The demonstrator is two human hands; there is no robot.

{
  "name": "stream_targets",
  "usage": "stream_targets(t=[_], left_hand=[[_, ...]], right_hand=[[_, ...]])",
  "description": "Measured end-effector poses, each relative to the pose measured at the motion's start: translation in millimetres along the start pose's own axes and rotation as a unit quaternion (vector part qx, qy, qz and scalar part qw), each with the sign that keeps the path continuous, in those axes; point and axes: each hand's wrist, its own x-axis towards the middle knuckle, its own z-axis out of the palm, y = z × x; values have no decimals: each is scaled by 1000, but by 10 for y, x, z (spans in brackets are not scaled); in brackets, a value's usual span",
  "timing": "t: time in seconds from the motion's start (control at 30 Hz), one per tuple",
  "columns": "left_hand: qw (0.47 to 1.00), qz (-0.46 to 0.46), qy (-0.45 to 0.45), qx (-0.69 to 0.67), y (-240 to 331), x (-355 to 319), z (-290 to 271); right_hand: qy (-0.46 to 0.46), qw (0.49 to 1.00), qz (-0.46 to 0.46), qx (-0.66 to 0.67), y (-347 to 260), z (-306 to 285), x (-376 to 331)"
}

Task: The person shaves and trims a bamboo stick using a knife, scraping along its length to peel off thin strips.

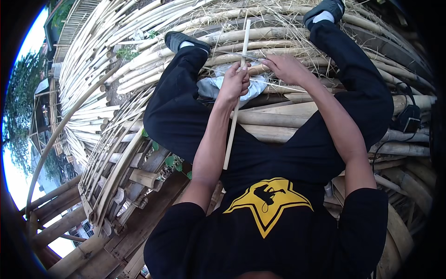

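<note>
A long, pale bamboo strip [232,135] runs from above my lap out past my feet, tilted slightly. My left hand [236,83] is closed around its middle. Just beyond that fist, a thin grey knife blade [251,58] lies across the strip, touching or very near it. My right hand [290,69] is closed at the blade's right end; the handle is hidden in the fingers. Below the hands, a crumpled white plastic bag [254,89] lies between my legs on the bamboo.
Cut bamboo poles [274,33] lie under my feet, strewn with dry shavings [292,21]. More stacked bamboo [93,79] spreads to the left, with a bent pole [65,123] arching beside it. A dark pouch-like device [409,118] with a cable rests at the right.
</note>
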Motion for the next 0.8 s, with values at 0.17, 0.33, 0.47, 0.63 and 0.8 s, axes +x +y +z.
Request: stream_targets(t=[0.17, 0.33, 0.47, 0.63, 0.8], left_hand=[[999, -7, 21, 26, -42, -78, 12], [999, -29, 29, 28, -12, -130, 32], [999, -44, -23, 11, -27, -255, 87], [1000, 0, 16, -3, 37, -131, 8], [999, -20, -22, -33, 7, -27, -15]], right_hand=[[19, 999, -11, -46, 62, 87, 2], [47, 996, 9, -71, 324, 139, 106], [105, 983, 129, -74, 944, -93, 186], [141, 976, 162, -47, 756, -165, 175], [14, 995, 36, 94, 221, -33, 145]])
